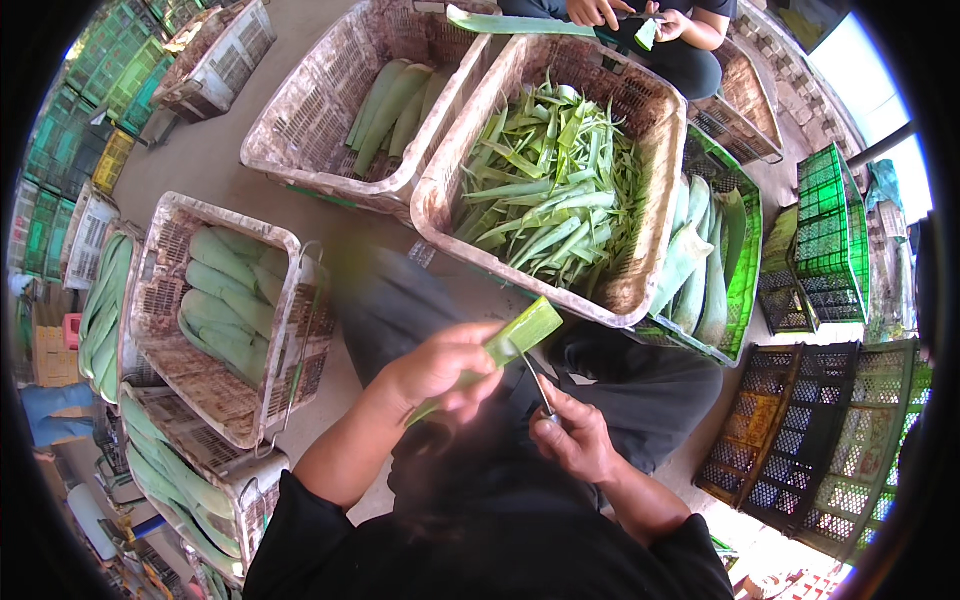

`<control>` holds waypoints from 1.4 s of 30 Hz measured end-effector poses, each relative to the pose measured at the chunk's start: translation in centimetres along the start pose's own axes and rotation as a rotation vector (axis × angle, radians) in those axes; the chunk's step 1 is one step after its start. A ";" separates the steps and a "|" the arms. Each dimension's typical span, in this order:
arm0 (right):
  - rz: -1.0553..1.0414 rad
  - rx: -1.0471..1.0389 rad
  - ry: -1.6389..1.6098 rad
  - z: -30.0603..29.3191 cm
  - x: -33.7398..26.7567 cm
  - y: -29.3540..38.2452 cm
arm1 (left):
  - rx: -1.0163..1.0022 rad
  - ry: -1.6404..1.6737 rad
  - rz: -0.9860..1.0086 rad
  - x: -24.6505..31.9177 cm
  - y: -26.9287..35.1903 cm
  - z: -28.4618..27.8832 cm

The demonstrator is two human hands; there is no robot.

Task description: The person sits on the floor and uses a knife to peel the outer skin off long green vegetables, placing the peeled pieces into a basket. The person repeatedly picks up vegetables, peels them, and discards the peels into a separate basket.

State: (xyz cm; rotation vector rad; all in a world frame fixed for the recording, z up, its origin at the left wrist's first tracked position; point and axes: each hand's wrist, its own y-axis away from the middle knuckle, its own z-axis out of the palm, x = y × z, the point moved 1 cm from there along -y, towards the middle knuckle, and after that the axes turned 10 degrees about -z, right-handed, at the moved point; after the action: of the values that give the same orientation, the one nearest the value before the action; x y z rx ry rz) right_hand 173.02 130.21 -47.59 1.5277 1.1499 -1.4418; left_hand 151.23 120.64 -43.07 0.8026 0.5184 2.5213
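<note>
My left hand (450,367) grips an aloe vera leaf (531,322) above my lap, its cut end pointing up and away from me. Part of the leaf is hidden behind my fingers. In my right hand (576,431) is a knife (535,379) with a thin blade, whose tip meets the leaf near my left fingers. Beyond my hands stands a stained plastic crate (637,292) heaped with green aloe trimmings (551,187). To its right, a bright green crate (746,285) holds several thick aloe leaves (694,262).
A brown-stained crate (300,139) with whole leaves stands at the upper left; another leaf-filled crate (172,330) is at my left. Across from me, a co-worker's hands (600,13) hold a knife and an aloe piece. A long leaf (517,24) lies across crate rims. Stacked crates (802,442) stand right.
</note>
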 end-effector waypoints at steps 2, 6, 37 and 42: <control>0.007 0.043 0.020 -0.1 0.0 -0.2 | -0.007 0.024 -0.008 0.1 0.0 0.0; 0.042 0.006 -0.113 -0.1 -0.5 -0.4 | 0.030 0.026 -0.020 0.3 0.0 0.0; -0.113 0.024 -0.069 -0.1 -1.1 -0.2 | -0.004 -0.062 -0.031 0.7 -0.1 0.9; -0.093 0.003 0.014 -0.1 -0.6 0.4 | -0.057 -0.103 -0.017 0.6 -0.2 1.0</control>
State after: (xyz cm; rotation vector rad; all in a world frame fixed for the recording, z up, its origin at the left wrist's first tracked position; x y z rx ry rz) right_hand 173.40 130.08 -47.01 1.5060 1.2428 -1.4963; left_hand 151.45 121.35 -42.10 0.8971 0.4150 2.4525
